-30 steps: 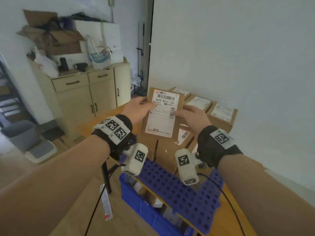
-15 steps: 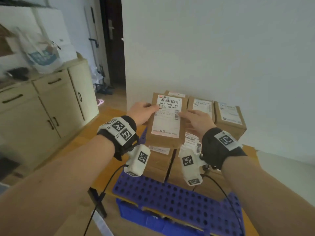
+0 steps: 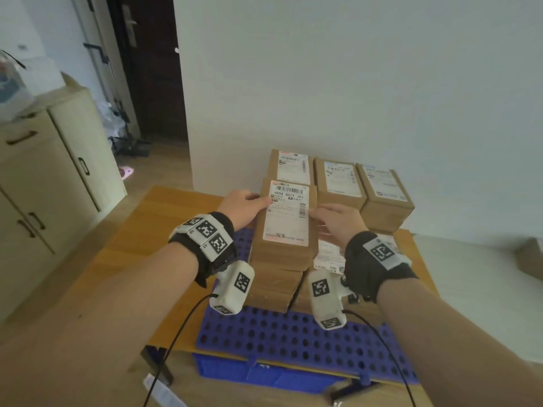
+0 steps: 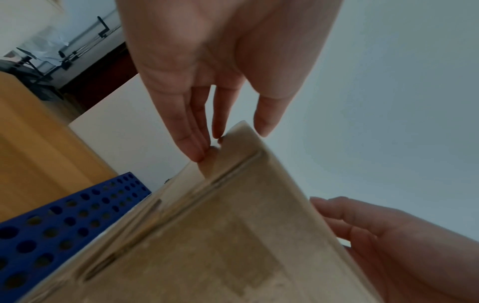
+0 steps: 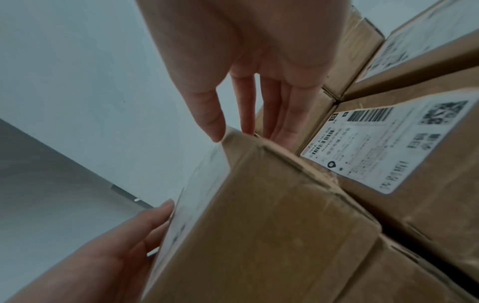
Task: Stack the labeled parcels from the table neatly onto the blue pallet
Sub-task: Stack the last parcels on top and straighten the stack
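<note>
A brown labeled parcel (image 3: 286, 214) lies flat on top of a stack of parcels (image 3: 276, 277) at the left of the blue perforated pallet (image 3: 279, 333). My left hand (image 3: 244, 205) holds its left edge, thumb on the label. My right hand (image 3: 332, 218) holds its right edge. In the left wrist view the fingers (image 4: 197, 147) lie straight along the parcel's (image 4: 233, 235) side, beside the pallet (image 4: 64, 215). In the right wrist view the fingers (image 5: 285, 127) reach down between the parcel (image 5: 272, 225) and a lower neighbouring parcel (image 5: 388, 147).
Three more labeled parcels (image 3: 339, 180) stand in a row behind, against the white wall. The pallet rests on a wooden table (image 3: 141, 245), with a blue crate (image 3: 264, 374) below its front edge. A cream cabinet (image 3: 58, 177) stands at the left; a cardboard box (image 3: 529, 259) at the far right.
Both hands carried the parcel forward and down from mid-air onto the left stack on the pallet. The head view swung right and down, toward the pallet.
</note>
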### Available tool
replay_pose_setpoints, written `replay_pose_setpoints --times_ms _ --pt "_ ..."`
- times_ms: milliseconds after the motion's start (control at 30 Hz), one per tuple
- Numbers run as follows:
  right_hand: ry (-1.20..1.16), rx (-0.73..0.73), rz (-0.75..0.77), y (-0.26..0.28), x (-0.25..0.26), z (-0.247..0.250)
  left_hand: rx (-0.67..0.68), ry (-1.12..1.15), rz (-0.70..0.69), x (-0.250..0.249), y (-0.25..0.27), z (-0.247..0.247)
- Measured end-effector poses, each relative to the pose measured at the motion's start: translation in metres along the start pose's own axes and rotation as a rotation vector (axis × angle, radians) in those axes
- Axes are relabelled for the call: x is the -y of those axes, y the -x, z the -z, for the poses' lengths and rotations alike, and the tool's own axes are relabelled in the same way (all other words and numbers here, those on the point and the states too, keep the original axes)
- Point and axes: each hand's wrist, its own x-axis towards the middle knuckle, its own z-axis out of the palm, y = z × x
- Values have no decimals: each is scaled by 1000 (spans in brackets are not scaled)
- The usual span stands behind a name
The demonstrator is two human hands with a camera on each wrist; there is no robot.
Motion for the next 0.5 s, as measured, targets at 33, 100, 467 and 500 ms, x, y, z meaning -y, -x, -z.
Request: replay_pose_setpoints --times_ms 33,100,467,500 --pt "7 1 -4 -1 0 -1 -3 -3 -4 1 -2 0" --pt "22 4 -19 -3 -1 -2 -9 3 -4 2 -5 0" --pt "97 7 7 -7 0 -3 -49 30 -2 6 -18 -3" --pt "97 10 7 -7 0 -3 -67 38 -11 6 -19 -3"
